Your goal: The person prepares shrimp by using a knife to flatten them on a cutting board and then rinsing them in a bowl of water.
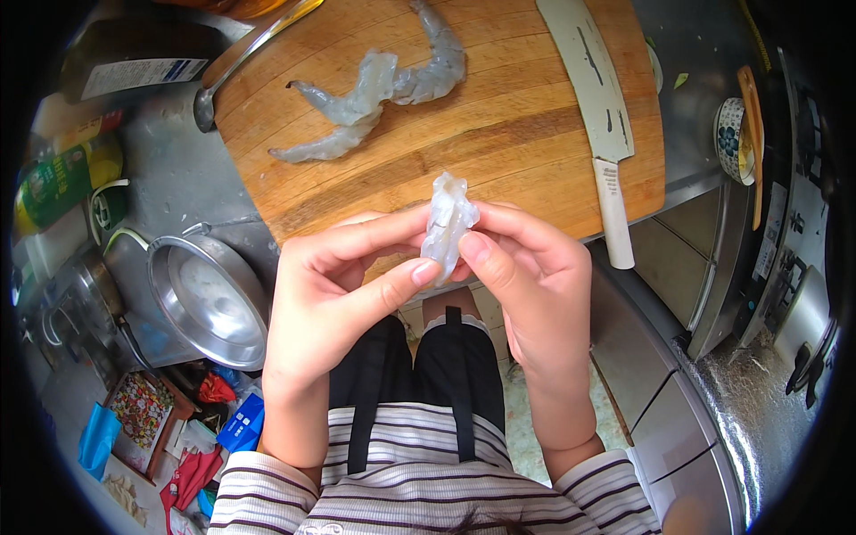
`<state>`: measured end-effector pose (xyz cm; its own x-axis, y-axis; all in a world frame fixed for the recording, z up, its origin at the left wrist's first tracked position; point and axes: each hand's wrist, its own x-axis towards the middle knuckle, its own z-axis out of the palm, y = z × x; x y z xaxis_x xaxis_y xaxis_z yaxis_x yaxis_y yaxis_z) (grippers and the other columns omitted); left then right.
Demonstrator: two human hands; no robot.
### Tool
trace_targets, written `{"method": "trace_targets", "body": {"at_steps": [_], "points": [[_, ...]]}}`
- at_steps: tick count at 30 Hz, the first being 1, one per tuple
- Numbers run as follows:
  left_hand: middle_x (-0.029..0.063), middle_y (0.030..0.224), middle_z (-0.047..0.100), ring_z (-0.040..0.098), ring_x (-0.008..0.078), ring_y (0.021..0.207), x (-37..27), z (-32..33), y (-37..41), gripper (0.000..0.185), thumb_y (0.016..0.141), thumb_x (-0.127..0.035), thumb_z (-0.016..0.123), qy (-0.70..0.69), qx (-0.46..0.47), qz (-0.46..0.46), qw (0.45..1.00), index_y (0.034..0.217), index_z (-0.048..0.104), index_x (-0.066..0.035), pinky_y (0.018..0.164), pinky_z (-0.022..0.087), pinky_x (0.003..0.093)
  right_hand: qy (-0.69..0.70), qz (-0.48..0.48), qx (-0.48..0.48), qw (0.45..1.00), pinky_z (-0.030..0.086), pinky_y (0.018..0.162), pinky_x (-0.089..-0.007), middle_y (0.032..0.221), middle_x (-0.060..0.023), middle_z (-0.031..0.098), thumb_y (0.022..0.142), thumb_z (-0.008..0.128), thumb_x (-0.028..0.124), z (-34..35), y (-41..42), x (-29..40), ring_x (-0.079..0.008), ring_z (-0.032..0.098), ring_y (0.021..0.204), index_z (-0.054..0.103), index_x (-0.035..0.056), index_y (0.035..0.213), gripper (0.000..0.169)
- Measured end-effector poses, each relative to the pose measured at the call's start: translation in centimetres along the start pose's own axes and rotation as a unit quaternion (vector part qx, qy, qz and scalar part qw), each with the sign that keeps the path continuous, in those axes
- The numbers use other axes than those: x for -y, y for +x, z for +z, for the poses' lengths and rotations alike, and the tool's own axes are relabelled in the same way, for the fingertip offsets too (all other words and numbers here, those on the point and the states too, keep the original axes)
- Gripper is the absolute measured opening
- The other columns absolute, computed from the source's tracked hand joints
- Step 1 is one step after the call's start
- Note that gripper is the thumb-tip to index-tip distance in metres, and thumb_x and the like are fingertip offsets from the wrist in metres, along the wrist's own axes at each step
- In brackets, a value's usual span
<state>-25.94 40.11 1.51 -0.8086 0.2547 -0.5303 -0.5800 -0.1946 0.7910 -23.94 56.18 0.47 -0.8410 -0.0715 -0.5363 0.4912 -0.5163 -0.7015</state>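
Note:
Between my left hand [341, 287] and my right hand [535, 281] is a pale, peeled raw shrimp [447, 217], pinched by thumbs and fingers of both. It is held upright over the near edge of a wooden cutting board [468, 144]. Farther up the board lie several translucent grey shrimp [364, 93] touching one another, some with dark tail tips. A cleaver-like kitchen knife [588, 73] rests along the board's right side, its white handle overhanging the near edge.
A metal ladle [205, 100] leans at the board's left edge. Left of my hands stands a steel basin [207, 301], with bottles [53, 184] beyond. At right are a patterned bowl [729, 140] with a wooden utensil [754, 134] across it and a stove [796, 221]. Packets [241, 422] lie lower left.

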Motion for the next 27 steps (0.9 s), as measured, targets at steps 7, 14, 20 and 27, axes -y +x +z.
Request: {"method": "trace_targets", "body": {"at_steps": [7, 14, 20, 27], "points": [[0.0144, 0.099, 0.064, 0.063, 0.0172, 0.089, 1.0, 0.2, -0.6, 0.039, 0.074, 0.008, 0.070, -0.144, -0.043, 0.000, 0.989, 0.111, 0.058, 0.008, 0.084, 0.051, 0.0296, -0.306, -0.265, -0.019, 0.914, 0.054, 0.071, -0.0256, 0.107, -0.0179, 0.059, 0.077, 0.067, -0.008, 1.2, -0.7, 0.2, -0.0180, 0.065, 0.084, 0.064, -0.0018, 0.103, 0.026], [0.0136, 0.100, 0.063, 0.062, 0.0173, 0.089, 1.9, -0.7, -1.6, 0.042, 0.075, 0.010, 0.069, -0.219, -0.067, 0.089, 0.969, 0.114, 0.054, 0.007, 0.083, 0.051, 0.0300, -0.400, -0.292, 0.005, 0.869, 0.054, 0.075, -0.0277, 0.105, -0.0189, 0.061, 0.074, 0.068, -0.010, 3.9, -1.1, 0.6, -0.0215, 0.065, 0.087, 0.067, -0.0050, 0.096, 0.023], [0.0176, 0.112, 0.056, 0.056, 0.0267, 0.109, 3.1, -3.1, -3.2, 0.043, 0.074, 0.011, 0.068, -0.283, -0.100, 0.189, 0.935, 0.112, 0.050, 0.000, 0.092, 0.049, 0.0391, -0.399, -0.275, 0.039, 0.874, 0.053, 0.078, -0.0293, 0.102, -0.0173, 0.062, 0.072, 0.070, -0.010, 7.4, -1.1, -0.3, -0.0225, 0.064, 0.090, 0.068, -0.0044, 0.092, 0.021], [0.0239, 0.114, 0.055, 0.055, 0.0308, 0.110, 2.0, -6.9, -5.9, 0.045, 0.075, 0.012, 0.067, -0.243, -0.084, 0.276, 0.926, 0.112, 0.044, 0.000, 0.094, 0.046, 0.0427, -0.382, -0.278, 0.117, 0.874, 0.051, 0.077, -0.0324, 0.096, -0.0125, 0.062, 0.068, 0.072, -0.007, 11.6, -0.8, -2.0, -0.0244, 0.062, 0.088, 0.067, -0.0018, 0.085, 0.018]]}}
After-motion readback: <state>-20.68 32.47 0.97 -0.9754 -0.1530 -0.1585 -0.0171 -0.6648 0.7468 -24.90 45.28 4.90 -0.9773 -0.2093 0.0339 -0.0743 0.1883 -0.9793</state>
